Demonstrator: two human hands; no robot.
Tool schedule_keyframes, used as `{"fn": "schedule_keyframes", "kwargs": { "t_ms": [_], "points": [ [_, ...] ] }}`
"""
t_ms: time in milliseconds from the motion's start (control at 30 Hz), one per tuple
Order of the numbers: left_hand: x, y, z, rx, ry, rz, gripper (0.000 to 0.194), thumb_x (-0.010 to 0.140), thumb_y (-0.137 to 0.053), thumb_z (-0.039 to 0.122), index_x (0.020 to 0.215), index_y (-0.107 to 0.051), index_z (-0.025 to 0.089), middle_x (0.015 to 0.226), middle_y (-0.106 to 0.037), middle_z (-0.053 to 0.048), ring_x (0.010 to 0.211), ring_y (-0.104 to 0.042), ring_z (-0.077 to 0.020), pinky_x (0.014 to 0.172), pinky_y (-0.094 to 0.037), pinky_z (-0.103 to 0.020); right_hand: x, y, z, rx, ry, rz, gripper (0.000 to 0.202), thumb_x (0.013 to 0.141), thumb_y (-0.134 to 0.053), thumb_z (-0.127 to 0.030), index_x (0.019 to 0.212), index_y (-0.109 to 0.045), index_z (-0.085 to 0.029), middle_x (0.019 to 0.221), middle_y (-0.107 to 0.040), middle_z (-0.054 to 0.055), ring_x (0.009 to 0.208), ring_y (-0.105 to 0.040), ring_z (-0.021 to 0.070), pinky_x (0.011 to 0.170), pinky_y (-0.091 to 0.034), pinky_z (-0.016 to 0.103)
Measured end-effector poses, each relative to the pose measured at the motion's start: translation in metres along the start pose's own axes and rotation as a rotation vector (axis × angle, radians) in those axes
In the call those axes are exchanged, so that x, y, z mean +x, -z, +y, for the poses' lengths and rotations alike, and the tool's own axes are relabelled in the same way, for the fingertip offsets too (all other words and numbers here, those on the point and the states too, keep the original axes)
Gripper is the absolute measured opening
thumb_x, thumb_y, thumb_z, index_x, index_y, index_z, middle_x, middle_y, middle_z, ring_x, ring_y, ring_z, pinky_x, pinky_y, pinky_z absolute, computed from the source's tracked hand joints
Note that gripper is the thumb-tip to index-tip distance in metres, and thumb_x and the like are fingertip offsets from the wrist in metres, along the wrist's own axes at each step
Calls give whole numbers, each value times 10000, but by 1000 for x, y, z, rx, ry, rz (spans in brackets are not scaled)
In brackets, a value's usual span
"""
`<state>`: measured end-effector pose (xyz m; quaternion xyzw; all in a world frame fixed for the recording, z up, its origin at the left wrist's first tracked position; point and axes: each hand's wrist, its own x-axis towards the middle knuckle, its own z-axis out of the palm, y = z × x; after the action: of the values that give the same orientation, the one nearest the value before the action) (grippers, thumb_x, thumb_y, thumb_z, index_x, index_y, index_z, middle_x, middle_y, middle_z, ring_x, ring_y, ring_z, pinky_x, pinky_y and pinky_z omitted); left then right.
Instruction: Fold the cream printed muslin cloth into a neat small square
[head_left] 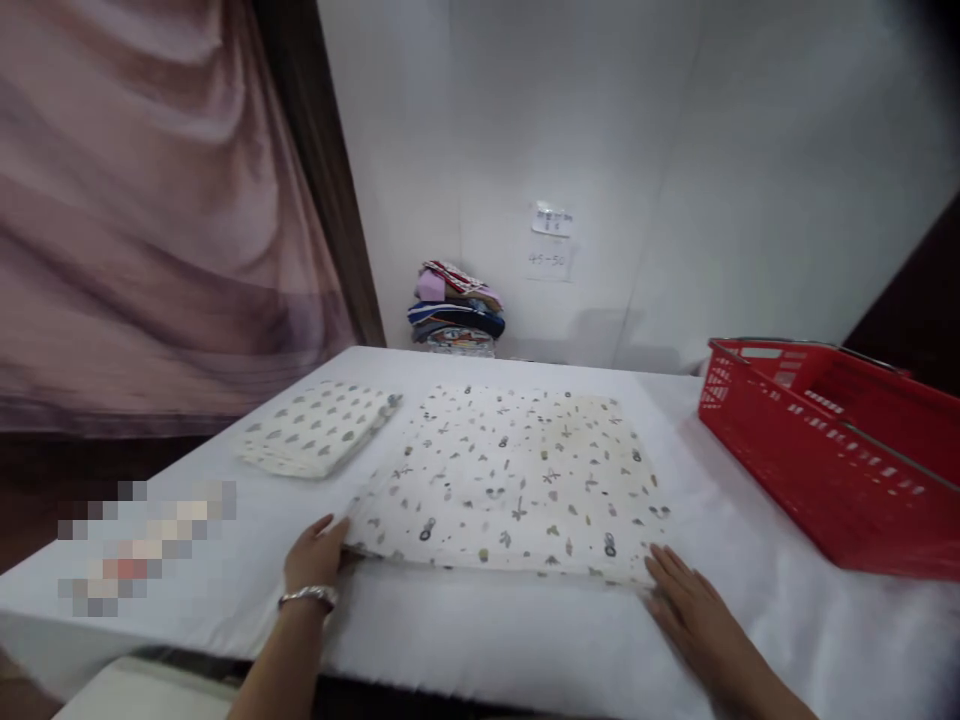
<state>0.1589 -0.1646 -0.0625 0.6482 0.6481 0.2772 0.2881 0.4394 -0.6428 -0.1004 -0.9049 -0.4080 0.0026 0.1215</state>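
Flat patterned cloth [510,480] shown between and ahead of the two grips. The near left corner is met by the left grip [311,560], which is partly curled; whether the edge is pinched there cannot be told. The near right corner is touched by the right grip [697,610], its fingers extended and nothing seen to be clasped. The spreading is judged to be largely done: the cloth is laid out broadly and its near edge is drawn nearly straight from grip to grip, with only slight unevenness left to be smoothed. The number of layers cannot be determined. A second, smaller cloth [319,425], printed with grey motifs, is seen already folded, ahead of the left grip.

The white-covered surface [480,630] is extended beneath both grips. To the left of the left grip, an object is obscured by pixelation. Beyond the right grip, to its right, a red basket [787,465] is placed. Far ahead, between the lines of the two grips, a stack of folded textiles [457,310] is set against a pale wall [675,150], to which paper notices [551,240] are fixed. Far ahead and left of the left grip, a pinkish curtain [135,200] is hung.
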Motion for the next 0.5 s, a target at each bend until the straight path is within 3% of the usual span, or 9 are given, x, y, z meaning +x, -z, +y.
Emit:
{"fn": "schedule_keyframes", "kwargs": {
  "t_ms": [167, 333, 400, 500],
  "points": [
    [-14, 3, 7, -45, 101, -77, 507, 698, -533, 397, 1141, -597, 157, 759, -668, -49, 684, -634, -204, 657, -508, -307, 1, -22, 23, -4, 2, 67, 478, 803, -411, -541, 1263, -499, -440, 1389, -402, 47, 1298, -305, 254, 1022, -327, 488],
    [-18, 1, 3, -53, 23, -31, 439, 722, -540, 363, 1112, -608, 173, 904, -678, -85, 868, -635, -223, 764, -494, -321, 11, -28, 40, 39, 30, 41, 408, 740, -454, -576, 1133, -557, -535, 1288, -519, 59, 1204, -445, 278, 952, -375, 516],
    [-20, 1, 2, -61, -9, -19, 427, 722, -546, 352, 1106, -607, 176, 897, -680, -80, 903, -628, -223, 787, -486, -319, 20, -26, 36, 53, 47, 37, 360, 744, -443, -564, 1082, -568, -570, 1243, -559, 46, 1166, -485, 286, 944, -377, 539],
    [-23, 1, 4, -69, -27, -21, 430, 723, -544, 347, 1113, -601, 175, 907, -680, -71, 903, -624, -217, 800, -478, -314, 37, -20, 10, 102, 118, -2, 356, 782, -426, -539, 1107, -571, -546, 1234, -566, 46, 1173, -483, 263, 972, -394, 492]
  ]
}}
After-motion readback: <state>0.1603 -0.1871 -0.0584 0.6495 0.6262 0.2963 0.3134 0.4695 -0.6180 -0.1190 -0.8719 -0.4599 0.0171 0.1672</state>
